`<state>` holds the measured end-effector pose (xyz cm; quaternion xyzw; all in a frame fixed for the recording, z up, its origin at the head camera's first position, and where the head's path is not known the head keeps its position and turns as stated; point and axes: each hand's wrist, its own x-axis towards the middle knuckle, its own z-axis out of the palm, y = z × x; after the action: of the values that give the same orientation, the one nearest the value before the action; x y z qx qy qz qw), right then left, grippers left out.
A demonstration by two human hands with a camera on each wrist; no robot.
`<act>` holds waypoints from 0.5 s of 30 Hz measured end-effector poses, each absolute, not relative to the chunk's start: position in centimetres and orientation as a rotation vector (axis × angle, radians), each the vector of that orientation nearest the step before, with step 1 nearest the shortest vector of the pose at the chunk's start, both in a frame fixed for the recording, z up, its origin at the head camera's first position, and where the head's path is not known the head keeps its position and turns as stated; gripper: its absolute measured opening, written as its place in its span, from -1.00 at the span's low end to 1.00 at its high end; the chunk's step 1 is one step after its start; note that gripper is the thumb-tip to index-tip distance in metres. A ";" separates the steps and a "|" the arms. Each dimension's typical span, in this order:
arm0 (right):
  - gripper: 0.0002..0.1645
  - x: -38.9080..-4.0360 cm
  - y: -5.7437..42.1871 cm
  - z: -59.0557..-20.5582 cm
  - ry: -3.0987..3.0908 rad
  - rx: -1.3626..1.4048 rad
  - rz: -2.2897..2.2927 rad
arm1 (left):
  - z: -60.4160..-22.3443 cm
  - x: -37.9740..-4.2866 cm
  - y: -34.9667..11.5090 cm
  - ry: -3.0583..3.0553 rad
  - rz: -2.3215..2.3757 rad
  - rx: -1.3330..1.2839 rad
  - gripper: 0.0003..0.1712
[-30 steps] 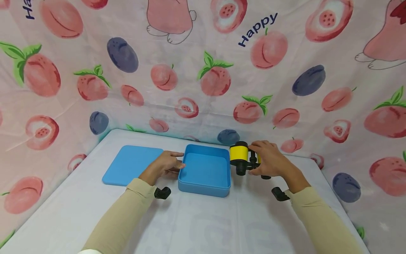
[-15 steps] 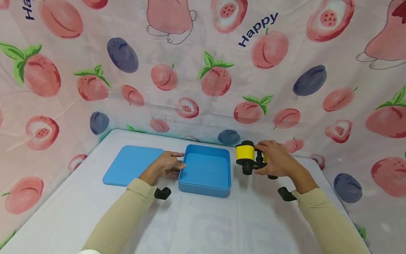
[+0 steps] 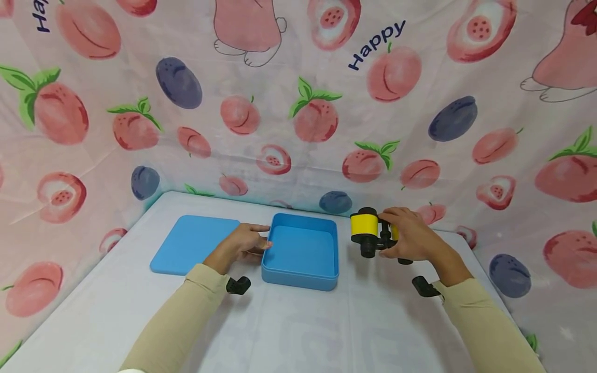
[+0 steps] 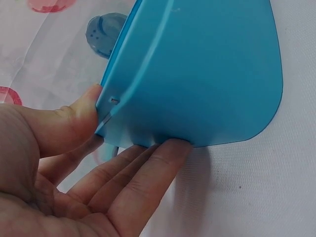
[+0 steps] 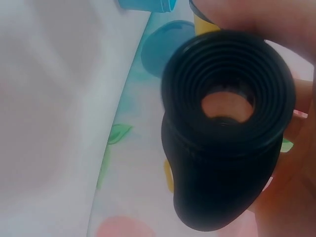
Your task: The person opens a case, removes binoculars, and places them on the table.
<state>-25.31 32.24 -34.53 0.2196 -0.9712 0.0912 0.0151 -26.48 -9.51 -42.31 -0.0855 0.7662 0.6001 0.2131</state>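
My right hand (image 3: 410, 232) grips a pair of yellow and black binoculars (image 3: 365, 226) just right of the blue box, with a gap between the two. In the right wrist view a black eyepiece (image 5: 224, 143) fills the middle, fingers wrapping it from the right and top. The square blue box (image 3: 300, 280) stands lidless on the table and shows a bare inside. At its left wall my left hand (image 3: 243, 241) holds it. Seen from the left wrist, the thumb presses the rim of the box (image 4: 217, 74) while the fingertips rest along its lower edge.
A flat blue lid (image 3: 186, 246) lies left of the box, partly behind the left hand. The white table (image 3: 298, 331) ends at a fabric backdrop (image 3: 289, 103) printed with fruit. Small black devices (image 3: 239, 285) are worn at both wrists.
The right hand has carried the binoculars a little to the right, from right beside the box's edge to a short distance off. My left hand and the box have stayed put.
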 end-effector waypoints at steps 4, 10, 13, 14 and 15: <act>0.11 -25.2 32.4 -34.7 -3.019 0.676 0.300 | -42.2 -26.4 -9.5 2.120 1.672 -0.221 -0.25; 0.10 -24.9 32.4 -34.8 -3.025 0.682 0.318 | -42.1 -26.3 -9.4 2.119 1.668 -0.232 -0.26; 0.12 -24.8 32.3 -35.0 -3.026 0.683 0.327 | -42.1 -26.3 -9.4 2.123 1.667 -0.245 -0.26; 0.13 -24.8 32.3 -35.0 -3.026 0.681 0.329 | -42.2 -26.3 -9.4 2.127 1.664 -0.245 -0.26; 0.13 -24.8 32.3 -35.1 -3.026 0.683 0.329 | -42.2 -26.3 -9.4 2.127 1.665 -0.251 -0.26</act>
<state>-24.81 32.32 -35.12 0.2189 -0.9700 0.1056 0.0110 -26.28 -9.38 -42.18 -0.0903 0.7661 0.5997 0.2129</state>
